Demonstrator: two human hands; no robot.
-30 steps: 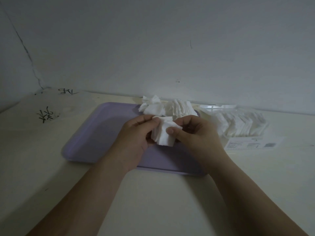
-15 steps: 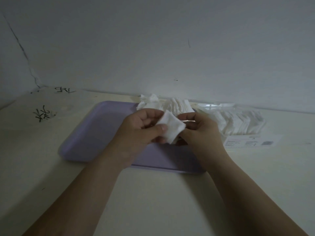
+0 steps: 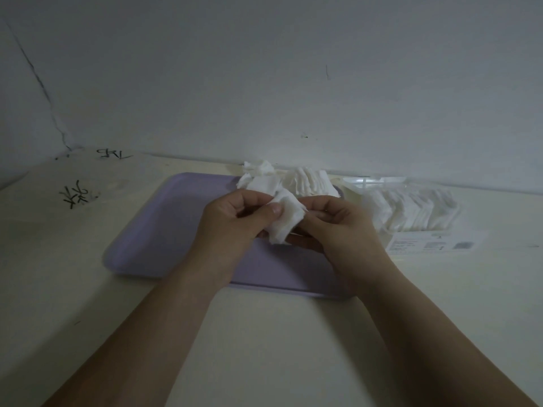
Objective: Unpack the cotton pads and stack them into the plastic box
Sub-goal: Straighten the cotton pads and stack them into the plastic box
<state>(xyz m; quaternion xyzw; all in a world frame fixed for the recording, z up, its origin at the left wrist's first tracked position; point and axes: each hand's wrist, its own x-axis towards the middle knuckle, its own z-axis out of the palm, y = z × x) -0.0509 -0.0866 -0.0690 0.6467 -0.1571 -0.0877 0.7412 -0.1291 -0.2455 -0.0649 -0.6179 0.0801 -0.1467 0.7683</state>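
Observation:
Above the middle of the purple tray (image 3: 152,239), both hands hold a small bundle of white cotton pads (image 3: 289,220). My left hand (image 3: 235,227) pinches the bundle with its thumb on the front face. My right hand (image 3: 335,227) grips the bundle's right side with curled fingers. More loose cotton pads (image 3: 282,180) lie heaped at the tray's far edge. To the right stands the clear plastic box (image 3: 411,210) with a row of pads upright inside it.
A printed label sheet (image 3: 432,243) lies in front of the box. The wall rises right behind the tray and box. Black scribbles (image 3: 75,196) mark the table at the far left. Bare pale tabletop stretches in front of the tray.
The bundle has turned slightly in my hands and sits a little lower over the tray. Both hands stay in about the same place.

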